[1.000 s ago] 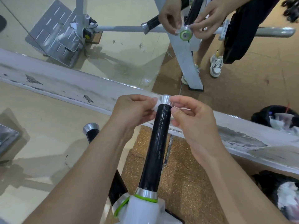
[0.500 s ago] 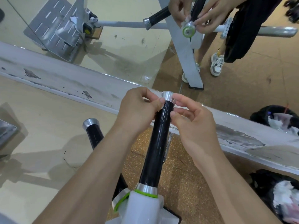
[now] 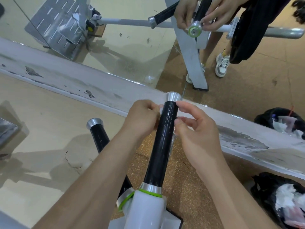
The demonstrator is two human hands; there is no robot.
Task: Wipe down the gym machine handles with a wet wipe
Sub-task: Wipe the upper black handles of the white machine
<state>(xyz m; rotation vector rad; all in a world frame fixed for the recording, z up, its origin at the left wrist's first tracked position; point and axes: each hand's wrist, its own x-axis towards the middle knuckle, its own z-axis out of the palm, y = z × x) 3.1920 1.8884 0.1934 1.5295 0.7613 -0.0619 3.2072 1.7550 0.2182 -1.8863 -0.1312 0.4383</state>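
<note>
A black machine handle (image 3: 162,146) with a silver end cap (image 3: 173,96) rises from a white frame with a green ring (image 3: 148,205). My left hand (image 3: 142,119) presses against the handle's left side just below the cap, with a sliver of white wet wipe (image 3: 160,107) showing between its fingers and the handle. My right hand (image 3: 196,129) sits on the handle's right side, fingertips touching it near the top. A second black handle (image 3: 99,136) with a silver cap stands lower left.
A wall mirror above a scuffed white ledge (image 3: 82,86) reflects the machine, my hands and a person's legs and shoes (image 3: 222,66). Black bags (image 3: 280,123) lie at right on the cork floor (image 3: 189,187). A metal footplate (image 3: 6,131) shows at far left.
Both hands have slid a little down the handle from the silver cap, which now stands bare above them. The wipe is mostly hidden in my left hand.
</note>
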